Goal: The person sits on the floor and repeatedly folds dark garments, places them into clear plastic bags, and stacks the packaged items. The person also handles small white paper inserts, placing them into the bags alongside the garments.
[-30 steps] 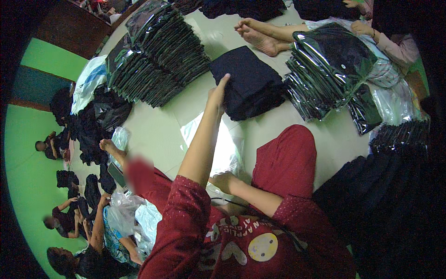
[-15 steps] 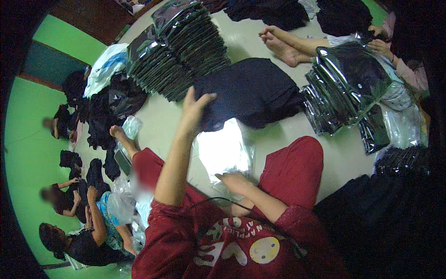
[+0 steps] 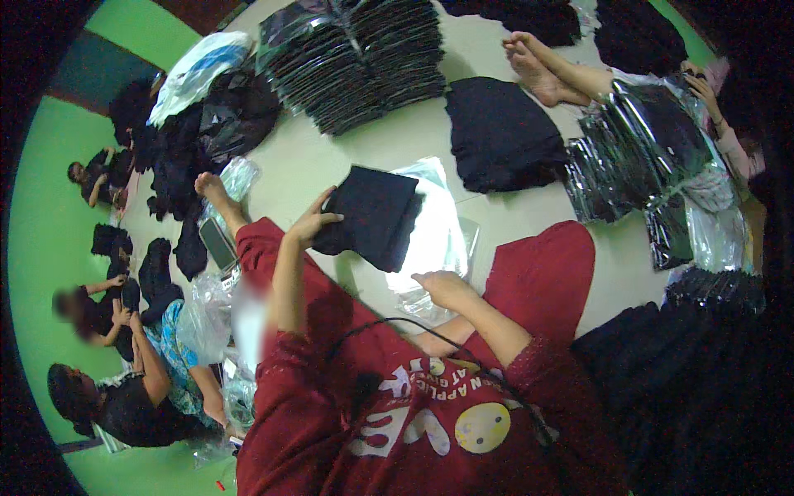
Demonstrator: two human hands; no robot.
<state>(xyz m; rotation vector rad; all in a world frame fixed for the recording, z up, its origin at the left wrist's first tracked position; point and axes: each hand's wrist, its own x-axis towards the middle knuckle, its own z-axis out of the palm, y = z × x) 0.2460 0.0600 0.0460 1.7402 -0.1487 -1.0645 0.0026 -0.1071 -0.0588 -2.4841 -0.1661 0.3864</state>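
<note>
A folded black cloth (image 3: 372, 213), garment-like, is gripped at its left edge by my left hand (image 3: 313, 223), thumb on top. Its right side overlaps a flat stack of shiny clear plastic bags (image 3: 438, 223) on the floor between my legs. At the near end of those bags, my right hand (image 3: 451, 291) is closed with its fingertips on the plastic edge; glare hides the exact grip. Beyond the bags, to the right, lies a pile of folded black cloths (image 3: 500, 136).
Tall stacks of bagged black items (image 3: 356, 66) stand at the far side. More bagged items (image 3: 637, 140) lie at right beside another person's legs (image 3: 550, 74). Black cloth (image 3: 645, 380) heaps at my right. A phone (image 3: 217, 244) is by my left leg; several people sit at left.
My left hand has brought a folded black cloth from the pile toward me, over the plastic bags. My right hand stays at the bags' near edge. The view has shifted.
</note>
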